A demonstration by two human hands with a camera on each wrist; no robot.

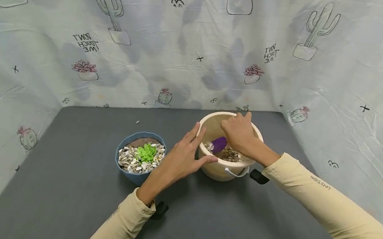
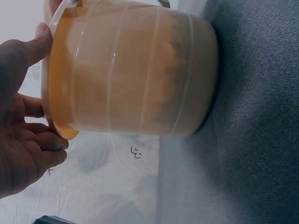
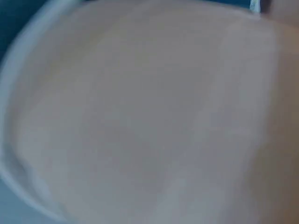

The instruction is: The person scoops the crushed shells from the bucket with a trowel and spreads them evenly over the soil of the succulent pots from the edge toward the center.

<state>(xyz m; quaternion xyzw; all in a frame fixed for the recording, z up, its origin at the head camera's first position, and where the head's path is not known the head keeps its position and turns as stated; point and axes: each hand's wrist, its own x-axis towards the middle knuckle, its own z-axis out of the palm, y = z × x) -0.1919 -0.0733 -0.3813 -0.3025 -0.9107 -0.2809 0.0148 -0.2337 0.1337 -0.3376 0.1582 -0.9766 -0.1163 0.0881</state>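
A cream plastic bucket [image 1: 218, 174] stands on the grey table, with small stones [image 1: 231, 154] inside. My left hand [image 1: 182, 154] holds the bucket's rim on its near left side, thumb at the front and fingers along the edge. In the left wrist view, that hand [image 2: 28, 135] shows against the rim, and the bucket wall [image 2: 126, 70] is upright on the table. Inside the bucket's mouth, my right hand [image 1: 239, 133] grips a small purple scoop [image 1: 219, 144]. Its handle is hidden by the fingers, and pale stones lie by its blade. The right wrist view shows mostly blurred bucket wall [image 3: 140, 116].
Left of the bucket, a blue pot [image 1: 138, 178] holds pale stones, brown soil and a green succulent [image 1: 146, 152]. One loose stone [image 1: 137, 122] lies behind it. A white handle [image 1: 236, 174] hangs at the bucket's front. Cactus-printed cloth [image 1: 186, 36] surrounds the table.
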